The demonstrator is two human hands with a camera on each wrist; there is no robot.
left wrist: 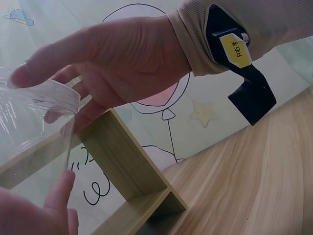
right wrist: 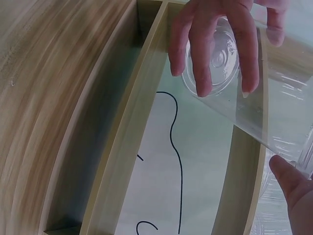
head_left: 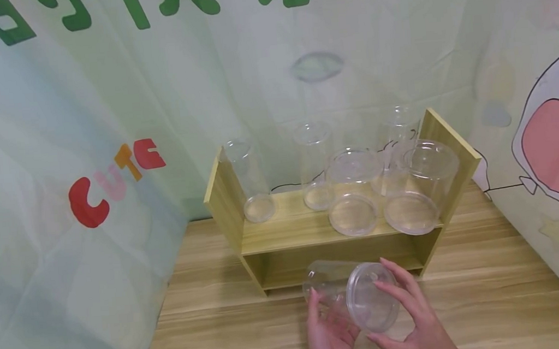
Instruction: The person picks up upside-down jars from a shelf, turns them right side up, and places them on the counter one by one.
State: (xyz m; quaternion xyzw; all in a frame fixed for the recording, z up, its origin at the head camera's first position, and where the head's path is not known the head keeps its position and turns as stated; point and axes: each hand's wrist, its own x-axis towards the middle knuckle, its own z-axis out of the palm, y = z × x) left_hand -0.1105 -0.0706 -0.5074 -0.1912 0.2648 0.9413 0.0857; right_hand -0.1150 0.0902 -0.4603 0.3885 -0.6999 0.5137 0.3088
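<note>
Both hands [head_left: 329,337] [head_left: 411,317] curled, gripping.

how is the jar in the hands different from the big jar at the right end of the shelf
The held jar lies tilted on its side; the shelf jar stands upright. Both hands, left and right, grip the held jar; nothing touches the shelf jar. Both are clear plastic.

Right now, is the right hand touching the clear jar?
Touching. The head view shows the right hand with its fingers curled over the rim of the clear jar; the left wrist view agrees.
</note>
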